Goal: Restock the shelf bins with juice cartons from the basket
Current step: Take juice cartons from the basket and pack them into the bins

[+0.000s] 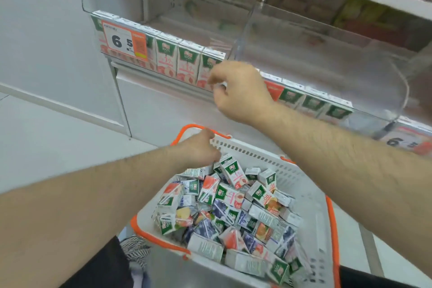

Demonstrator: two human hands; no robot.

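A white basket (311, 196) with orange rim trim is being held low in front of the person, its far wall lying just below the front edge of the shelf (163, 82). Open room is being left between the basket's far rim and the shelf front, and the right hand (238, 91) is being held up in that gap. To the left of the shelf, bare wall and floor are being shown.

The juice cartons (231, 208) are small boxes, white with a green top band and fruit pictures in pink, orange or dark blue. They are being kept in a loose heap inside the basket, tilted at all angles and filling most of its floor.

Along the shelf front, a row of shelf cartons (177, 58) (pink fruit, green band) is being kept upright behind a clear bin (327, 58) wall, side by side. An orange-and-white price tag (124, 40) is being displayed at the left end. More green-banded cartons are being lined up to the right of the right hand.

The left hand (198, 147) is being lowered at the basket's far left corner, fingers curled downward onto the heap; whether a carton is being gripped cannot be told. The right hand's fingers are being curled in front of the row's last carton, and what they are pinching, if anything, cannot be told.
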